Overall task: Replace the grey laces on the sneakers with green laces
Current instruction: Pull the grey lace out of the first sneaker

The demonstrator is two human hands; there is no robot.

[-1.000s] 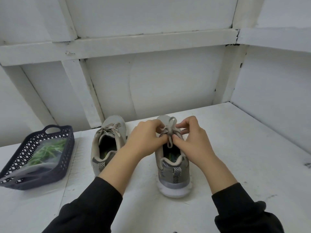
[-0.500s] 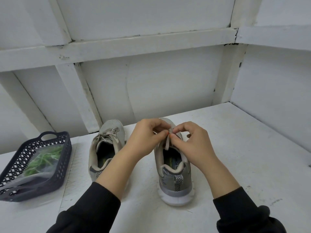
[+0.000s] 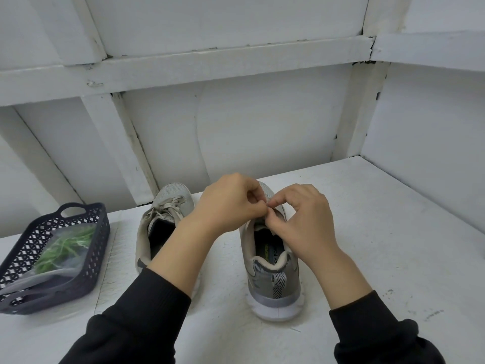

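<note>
Near table [image 3: 372, 232] back edge, grey lace [image 3: 267, 205] on right sneaker [image 3: 273, 282] is pinched by fingertips of left hand [image 3: 231, 203] and right hand [image 3: 307, 222].

Two sneakers stand side by side on the desk [image 3: 380, 232] in front of me, heels toward me and toes toward the back wall [image 3: 262, 122]. The left sneaker [image 3: 168, 206] sits a little farther back than the right sneaker [image 3: 275, 287], with a gap between them. My left hand [image 3: 228, 203] and right hand [image 3: 307, 222] are over the right sneaker's front half, fingers pinching its lace [image 3: 268, 205] where they meet. My left forearm crosses in front of the left sneaker. Farther left, apart from both, the basket [image 3: 99, 248] rests on the desk with the bag of laces [image 3: 63, 248] lying in it.
</note>
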